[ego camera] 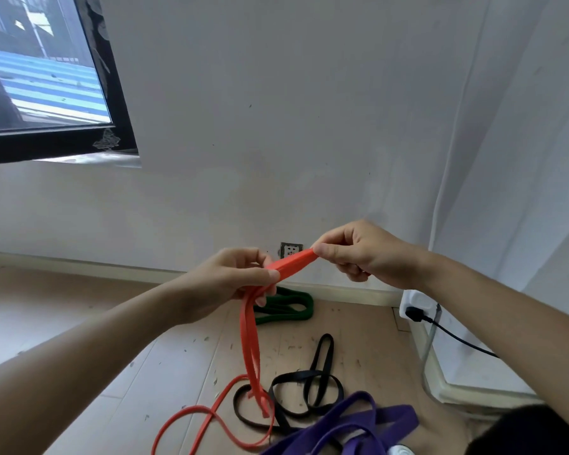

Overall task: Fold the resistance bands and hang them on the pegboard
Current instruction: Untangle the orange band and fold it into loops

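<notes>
An orange resistance band is stretched short between both hands in front of the wall. My left hand grips its doubled strands, which hang down from it to the wooden floor and loop there. My right hand pinches the band's upper end between thumb and fingers. On the floor lie a folded green band by the baseboard, a black band in loose loops, and a purple band at the bottom. No pegboard is in view.
A wall socket sits low on the white wall behind the hands. A white power strip with a black plug and cable stands at the right corner. A dark-framed window is at upper left.
</notes>
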Available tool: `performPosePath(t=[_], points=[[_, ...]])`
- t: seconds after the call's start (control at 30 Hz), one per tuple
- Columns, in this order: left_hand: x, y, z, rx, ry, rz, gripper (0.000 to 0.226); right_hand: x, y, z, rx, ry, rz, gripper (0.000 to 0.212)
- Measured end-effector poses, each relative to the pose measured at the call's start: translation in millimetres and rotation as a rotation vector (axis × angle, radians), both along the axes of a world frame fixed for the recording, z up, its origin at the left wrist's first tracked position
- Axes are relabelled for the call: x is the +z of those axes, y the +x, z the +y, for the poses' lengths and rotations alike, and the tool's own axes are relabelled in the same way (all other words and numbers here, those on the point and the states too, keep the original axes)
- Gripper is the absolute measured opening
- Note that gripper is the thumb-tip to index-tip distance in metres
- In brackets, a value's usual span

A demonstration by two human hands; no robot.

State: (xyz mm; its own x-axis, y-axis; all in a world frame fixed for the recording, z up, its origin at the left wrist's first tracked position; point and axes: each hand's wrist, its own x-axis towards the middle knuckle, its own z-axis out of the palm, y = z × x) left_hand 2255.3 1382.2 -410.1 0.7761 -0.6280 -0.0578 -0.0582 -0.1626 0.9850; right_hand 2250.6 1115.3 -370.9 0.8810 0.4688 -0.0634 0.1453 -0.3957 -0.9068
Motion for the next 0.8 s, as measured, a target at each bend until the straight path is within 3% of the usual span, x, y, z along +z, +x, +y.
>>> performPosePath(t=[0.2, 0.33, 0.47, 0.6, 0.73, 0.8], points=[[-4, -1, -2, -0.04, 0.009, 0.088, 0.047, 2, -2, 3, -0.042, -0.041, -0.137, 0.023], [-7, 0, -4, 0.059, -0.033, 0.096, 0.033, 5, -1, 0, -0.071, -0.064, -0.213, 0.017], [-6, 3, -2, 0.111, -0.055, 0.055, 0.057, 9, -1, -1, -0.064, -0.104, -0.264, 0.016], [-7, 5, -3, 0.113, -0.042, 0.103, 0.048, 10, -1, -2, -0.067, -0.109, -0.288, 0.018], [-8, 6, -3, 0.13, -0.037, 0.113, 0.07, 10, 0, -4, -0.057, -0.137, -0.301, 0.018], [-8, 6, -4, 0.194, -0.062, 0.126, 0.061, 10, 0, -5, -0.041, -0.172, -0.307, 0.018]])
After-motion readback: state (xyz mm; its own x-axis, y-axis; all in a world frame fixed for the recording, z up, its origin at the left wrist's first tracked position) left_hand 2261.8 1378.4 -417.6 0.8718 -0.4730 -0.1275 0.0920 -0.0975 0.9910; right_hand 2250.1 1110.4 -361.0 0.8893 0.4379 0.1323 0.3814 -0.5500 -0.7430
